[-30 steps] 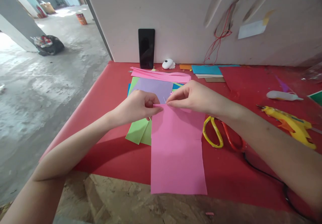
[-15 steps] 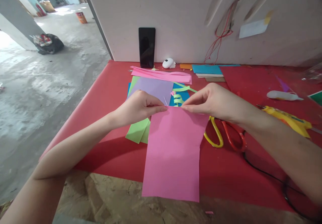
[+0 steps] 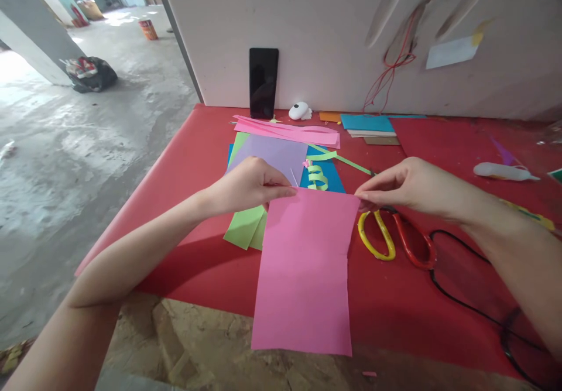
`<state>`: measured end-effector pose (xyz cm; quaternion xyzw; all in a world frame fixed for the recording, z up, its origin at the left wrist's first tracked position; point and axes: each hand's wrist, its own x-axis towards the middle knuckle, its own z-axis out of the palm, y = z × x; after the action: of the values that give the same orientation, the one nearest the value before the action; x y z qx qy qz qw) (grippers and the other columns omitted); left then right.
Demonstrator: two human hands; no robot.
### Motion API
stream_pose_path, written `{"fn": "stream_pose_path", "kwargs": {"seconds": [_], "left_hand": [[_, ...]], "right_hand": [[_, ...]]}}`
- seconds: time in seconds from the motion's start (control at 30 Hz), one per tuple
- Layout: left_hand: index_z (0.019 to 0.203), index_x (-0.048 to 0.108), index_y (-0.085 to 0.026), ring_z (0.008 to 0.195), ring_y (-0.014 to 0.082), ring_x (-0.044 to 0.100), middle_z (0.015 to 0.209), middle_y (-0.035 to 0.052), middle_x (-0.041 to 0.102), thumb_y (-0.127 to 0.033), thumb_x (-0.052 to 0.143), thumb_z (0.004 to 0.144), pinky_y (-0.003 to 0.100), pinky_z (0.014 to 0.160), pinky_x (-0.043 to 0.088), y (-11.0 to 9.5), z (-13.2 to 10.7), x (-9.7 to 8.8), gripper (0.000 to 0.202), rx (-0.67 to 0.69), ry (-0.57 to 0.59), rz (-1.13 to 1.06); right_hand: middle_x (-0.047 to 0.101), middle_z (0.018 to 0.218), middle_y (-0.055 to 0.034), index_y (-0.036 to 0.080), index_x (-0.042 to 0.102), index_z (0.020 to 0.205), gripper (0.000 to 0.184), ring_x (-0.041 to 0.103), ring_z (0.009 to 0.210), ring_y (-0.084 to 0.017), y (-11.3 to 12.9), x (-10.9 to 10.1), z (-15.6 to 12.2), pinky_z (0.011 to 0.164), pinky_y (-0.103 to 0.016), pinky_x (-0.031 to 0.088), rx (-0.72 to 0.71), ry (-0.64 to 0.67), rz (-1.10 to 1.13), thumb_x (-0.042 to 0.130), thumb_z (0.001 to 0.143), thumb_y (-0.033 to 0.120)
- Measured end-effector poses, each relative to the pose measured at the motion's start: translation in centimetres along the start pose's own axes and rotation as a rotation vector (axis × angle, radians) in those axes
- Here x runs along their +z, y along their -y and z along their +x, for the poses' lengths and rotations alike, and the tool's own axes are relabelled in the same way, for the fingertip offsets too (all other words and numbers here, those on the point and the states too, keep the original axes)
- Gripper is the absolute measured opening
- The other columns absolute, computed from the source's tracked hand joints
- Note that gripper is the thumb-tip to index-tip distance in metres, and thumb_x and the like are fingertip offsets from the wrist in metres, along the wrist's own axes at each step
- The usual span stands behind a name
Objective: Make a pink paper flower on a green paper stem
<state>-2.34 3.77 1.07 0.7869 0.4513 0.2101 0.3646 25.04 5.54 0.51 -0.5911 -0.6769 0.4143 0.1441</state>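
A pink sheet of paper (image 3: pixel 305 268) lies lengthwise in front of me on the red table cover (image 3: pixel 184 157), its near end hanging over the cover's edge. My left hand (image 3: pixel 248 185) pinches the sheet's far left corner, fingers closed. My right hand (image 3: pixel 406 185) pinches the far right corner, thumb and forefinger together. Just beyond the sheet's far edge lies a curled green paper strip (image 3: pixel 317 175) on a blue sheet (image 3: pixel 331 175).
A lilac sheet (image 3: pixel 270 152), green sheets (image 3: pixel 246 227) and pink strips (image 3: pixel 287 130) lie behind the left hand. Yellow-and-red scissors (image 3: pixel 395 242) and a black cable (image 3: pixel 465 291) lie under the right arm. A black phone (image 3: pixel 263 82) leans on the white wall. A white glue bottle (image 3: pixel 500 171) sits far right.
My right hand has slid right along the pink sheet's far edge, from the middle to the right corner. The left hand has stayed at the left corner. The green curl became uncovered.
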Motion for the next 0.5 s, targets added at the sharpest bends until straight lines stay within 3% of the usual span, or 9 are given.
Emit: {"fn": "stream_pose_path", "kwargs": {"seconds": [0.13, 0.2, 0.27, 0.33, 0.4, 0.5], "left_hand": [[0.071, 0.073, -0.014, 0.053, 0.0067, 0.055, 0.062, -0.0005, 0.067, -0.032, 0.064, 0.076, 0.016, 0.046, 0.039, 0.1, -0.4, -1.4, 0.021, -0.06, -0.085, -0.046], [0.072, 0.074, -0.014, 0.055, 0.0077, 0.056, 0.063, 0.0, 0.068, -0.033, 0.065, 0.075, 0.017, 0.046, 0.04, 0.2, -0.3, -1.7, 0.021, -0.083, -0.107, -0.084], [0.067, 0.073, -0.013, 0.052, 0.0067, 0.053, 0.058, -0.0008, 0.064, -0.032, 0.067, 0.073, 0.016, 0.045, 0.039, 0.2, -0.1, -1.4, 0.021, -0.083, -0.056, -0.103], [0.063, 0.071, -0.013, 0.05, 0.0058, 0.051, 0.055, -0.0015, 0.062, -0.031, 0.067, 0.073, 0.016, 0.045, 0.04, 0.3, 0.2, -0.6, 0.021, -0.092, 0.017, -0.128], [0.066, 0.072, -0.013, 0.052, 0.007, 0.054, 0.058, -0.0006, 0.064, -0.03, 0.068, 0.073, 0.017, 0.047, 0.043, 0.6, 0.5, 0.2, 0.019, -0.125, 0.074, -0.194], [0.071, 0.073, -0.014, 0.058, 0.011, 0.062, 0.064, 0.0024, 0.068, -0.037, 0.066, 0.076, 0.021, 0.052, 0.05, 1.3, 0.8, 0.7, 0.024, -0.156, 0.051, -0.422]], "right_hand": [[0.071, 0.064, -0.0084, 0.02, 0.071, 0.061, 0.012, 0.068, 0.065, -0.021, -3.2, -1.7, 0.4, 0.073, -0.038, 0.055, 0.061, -0.224, 0.068, 0.072, 0.07, 0.028], [0.072, 0.068, -0.0112, 0.018, 0.073, 0.067, 0.018, 0.069, 0.065, -0.022, -4.0, -2.0, 0.2, 0.075, -0.041, 0.056, 0.041, -0.236, 0.164, 0.072, 0.07, 0.036], [0.074, 0.083, -0.0095, 0.021, 0.074, 0.082, 0.03, 0.069, 0.076, -0.022, -3.4, -1.4, -0.1, 0.08, -0.041, 0.056, -0.026, -0.235, 0.196, 0.071, 0.07, 0.048], [0.074, 0.096, -0.0074, 0.024, 0.073, 0.094, 0.042, 0.069, 0.082, -0.021, -1.8, -0.1, -0.6, 0.081, -0.04, 0.054, -0.123, -0.125, 0.209, 0.063, 0.074, 0.059], [0.074, 0.096, -0.003, 0.027, 0.072, 0.099, 0.037, 0.068, 0.087, -0.02, 0.0, 1.3, -0.9, 0.077, -0.034, 0.054, -0.16, 0.065, 0.153, 0.07, 0.071, 0.051], [0.073, 0.078, -0.0004, 0.026, 0.074, 0.078, 0.02, 0.065, 0.073, -0.017, 1.9, 2.5, -0.9, 0.066, -0.029, 0.051, -0.201, 0.205, 0.165, 0.076, 0.067, 0.042]]}}
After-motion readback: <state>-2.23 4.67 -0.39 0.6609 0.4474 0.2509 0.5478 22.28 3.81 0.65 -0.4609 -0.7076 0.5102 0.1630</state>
